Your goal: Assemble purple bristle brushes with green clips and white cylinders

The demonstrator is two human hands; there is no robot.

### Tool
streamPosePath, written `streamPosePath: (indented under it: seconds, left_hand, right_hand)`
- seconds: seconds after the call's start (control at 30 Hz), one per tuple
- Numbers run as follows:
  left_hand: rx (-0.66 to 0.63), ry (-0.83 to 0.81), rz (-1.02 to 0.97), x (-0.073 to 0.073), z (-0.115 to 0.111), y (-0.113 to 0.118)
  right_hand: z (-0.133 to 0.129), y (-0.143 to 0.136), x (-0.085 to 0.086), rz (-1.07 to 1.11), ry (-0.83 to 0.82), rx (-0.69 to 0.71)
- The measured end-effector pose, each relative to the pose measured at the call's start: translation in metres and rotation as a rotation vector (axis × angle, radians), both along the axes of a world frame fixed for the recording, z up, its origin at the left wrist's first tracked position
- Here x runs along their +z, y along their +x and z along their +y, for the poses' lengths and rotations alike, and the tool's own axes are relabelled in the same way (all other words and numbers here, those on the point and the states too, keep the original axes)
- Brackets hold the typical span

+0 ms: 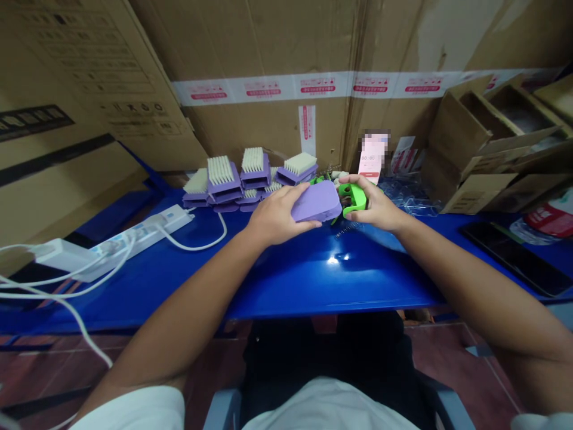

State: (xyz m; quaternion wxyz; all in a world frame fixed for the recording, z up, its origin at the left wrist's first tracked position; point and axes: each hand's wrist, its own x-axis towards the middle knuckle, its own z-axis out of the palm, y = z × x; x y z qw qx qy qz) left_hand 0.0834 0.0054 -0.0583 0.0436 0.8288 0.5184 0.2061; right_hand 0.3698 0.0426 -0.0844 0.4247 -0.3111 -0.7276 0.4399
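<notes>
Two grips are occupied: the left grip [278, 214] clasps a purple, rounded-rectangular plastic casing [317, 200] between thumb and fingers; just beside it, the right grip [376, 206] half-curls around a bright green, curved plastic piece [357, 194]. Beyond the left grip sit purple plastic brushes with cream bristles [221, 171]; beneath both stretches the glossy blue tabletop [331, 280].

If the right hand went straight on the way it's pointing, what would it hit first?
Probably the purple block in the left hand; the green piece in the right hand would likely touch it first, though depth is unclear.
</notes>
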Motion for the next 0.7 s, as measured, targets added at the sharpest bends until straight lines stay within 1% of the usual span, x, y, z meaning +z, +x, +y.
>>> streamPosePath:
  seconds: [0.27, 0.4, 0.57, 0.7]
  left_hand:
    - [-0.029, -0.018, -0.004, -0.0016, -0.0014, 0.0030]
    - [-0.047, 0.005, 0.015, -0.0019, -0.0024, 0.0044]
    - [-0.073, 0.030, 0.021, -0.0031, -0.0033, 0.0045]
    - [-0.109, 0.052, 0.018, -0.0061, -0.0021, 0.0039]
  right_hand:
    - [-0.0050, -0.0023, 0.0031, -0.103, 0.128, -0.004]
    - [-0.0046, -0.0038, 0.0018, -0.125, 0.209, -0.025]
    - [-0.0040, -0.0030, -0.0011, -0.164, 0.261, -0.038]
    - [-0.0067, -0.0033, 0.0000, -0.195, 0.324, -0.041]
